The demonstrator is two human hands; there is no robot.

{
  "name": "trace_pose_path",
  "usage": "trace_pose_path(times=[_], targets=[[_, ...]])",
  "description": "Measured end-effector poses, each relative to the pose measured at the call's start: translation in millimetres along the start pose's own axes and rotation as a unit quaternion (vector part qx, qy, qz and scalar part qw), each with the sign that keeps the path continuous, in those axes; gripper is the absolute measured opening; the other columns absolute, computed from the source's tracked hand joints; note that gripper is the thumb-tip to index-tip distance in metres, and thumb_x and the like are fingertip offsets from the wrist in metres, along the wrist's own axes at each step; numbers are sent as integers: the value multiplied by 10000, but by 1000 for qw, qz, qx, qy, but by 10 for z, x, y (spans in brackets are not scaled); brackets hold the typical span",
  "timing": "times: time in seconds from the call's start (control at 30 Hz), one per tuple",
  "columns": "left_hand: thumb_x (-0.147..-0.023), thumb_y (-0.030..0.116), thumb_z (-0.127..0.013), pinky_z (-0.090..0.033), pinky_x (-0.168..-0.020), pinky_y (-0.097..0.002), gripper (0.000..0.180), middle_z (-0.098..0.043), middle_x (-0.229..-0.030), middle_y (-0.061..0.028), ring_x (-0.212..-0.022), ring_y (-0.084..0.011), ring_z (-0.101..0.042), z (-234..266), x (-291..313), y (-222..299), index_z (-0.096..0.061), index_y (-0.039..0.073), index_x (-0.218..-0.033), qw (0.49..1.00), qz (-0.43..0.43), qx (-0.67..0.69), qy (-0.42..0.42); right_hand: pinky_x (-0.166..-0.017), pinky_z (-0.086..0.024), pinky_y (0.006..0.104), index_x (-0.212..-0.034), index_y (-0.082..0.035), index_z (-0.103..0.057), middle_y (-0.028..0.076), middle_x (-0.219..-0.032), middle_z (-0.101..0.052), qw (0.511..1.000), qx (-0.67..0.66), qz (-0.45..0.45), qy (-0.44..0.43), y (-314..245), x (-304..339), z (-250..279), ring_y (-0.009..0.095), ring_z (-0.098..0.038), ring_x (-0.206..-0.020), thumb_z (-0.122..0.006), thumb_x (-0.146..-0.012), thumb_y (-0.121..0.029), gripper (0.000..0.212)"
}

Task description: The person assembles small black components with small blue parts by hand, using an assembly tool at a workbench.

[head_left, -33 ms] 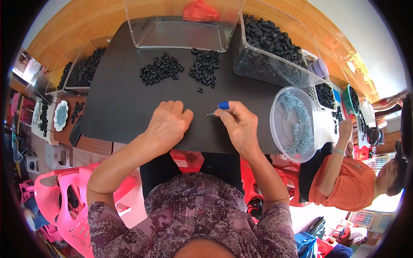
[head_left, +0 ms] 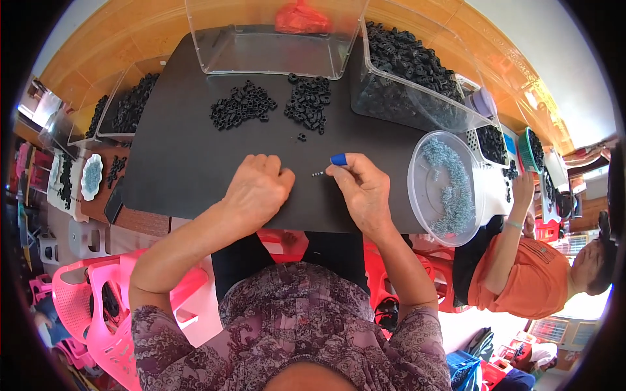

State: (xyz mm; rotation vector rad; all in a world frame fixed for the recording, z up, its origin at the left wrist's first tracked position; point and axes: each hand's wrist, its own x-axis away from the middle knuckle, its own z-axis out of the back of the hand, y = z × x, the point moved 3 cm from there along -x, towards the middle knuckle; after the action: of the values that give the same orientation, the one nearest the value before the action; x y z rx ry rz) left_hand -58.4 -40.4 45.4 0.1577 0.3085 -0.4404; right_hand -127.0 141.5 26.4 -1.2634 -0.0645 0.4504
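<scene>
My right hand [head_left: 362,190], with a blue covering on one fingertip, pinches a small metal screw [head_left: 317,174] between thumb and index finger. The screw lies nearly level and points toward my left hand [head_left: 259,190]. That hand is curled closed, knuckles up, over the dark table [head_left: 176,163]; whatever its fingers hold is hidden. Beyond my hands are two piles of small black plastic parts, a left pile [head_left: 242,107] and a right pile [head_left: 309,104]. One loose black part [head_left: 301,137] sits just in front of the right pile.
Right of my right hand, a round clear tub [head_left: 422,195] contains many small silvery screws. A large clear bin [head_left: 391,104] full of black parts stands at the far right. Another clear bin [head_left: 274,65] with a red plastic bag [head_left: 302,18] stands behind the piles. A co-worker in orange [head_left: 521,270] sits at right.
</scene>
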Motion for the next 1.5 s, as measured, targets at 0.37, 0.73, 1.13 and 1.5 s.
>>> trace_pose_path(times=[0.37,0.73,1.13,1.5], targets=[[-614,129,-617,-307,-533,-322,115,-438,-618,-64,-591,-200,-430,-161,-65,231,-597,17,-625,976,-142,-164,36,-632,-460,381,-850,2,-636,107,-818,-599,938,244,245,-9,-55,-117,-133,284,-552,-732,-711,-704,14,164],[-611,104,-591,-369,-548,-355,142,-455,-664,-98,-616,-230,-464,-192,-51,149,-567,-15,-684,983,-136,-105,70,-709,-420,398,-743,-33,-538,137,-800,-511,900,308,308,-29,-41,-42,-295,309,-486,-823,-593,-627,-25,129],[-750,36,-655,-471,-673,-429,210,-604,-859,-136,-769,-343,-579,618,-2049,-326,-588,41,-949,960,-51,55,269,-629,-441,421,-832,-5,-533,151,-781,-570,949,176,260,42,9,29,-87,341,-529,-699,-671,-741,30,168],[-725,32,-662,-457,-718,-447,164,-631,-795,-101,-749,-321,-571,158,-1164,-787,-675,69,-884,971,54,65,224,-599,-441,397,-842,1,-552,135,-760,-576,956,164,236,53,24,27,-47,315,-527,-674,-678,-722,52,181]])
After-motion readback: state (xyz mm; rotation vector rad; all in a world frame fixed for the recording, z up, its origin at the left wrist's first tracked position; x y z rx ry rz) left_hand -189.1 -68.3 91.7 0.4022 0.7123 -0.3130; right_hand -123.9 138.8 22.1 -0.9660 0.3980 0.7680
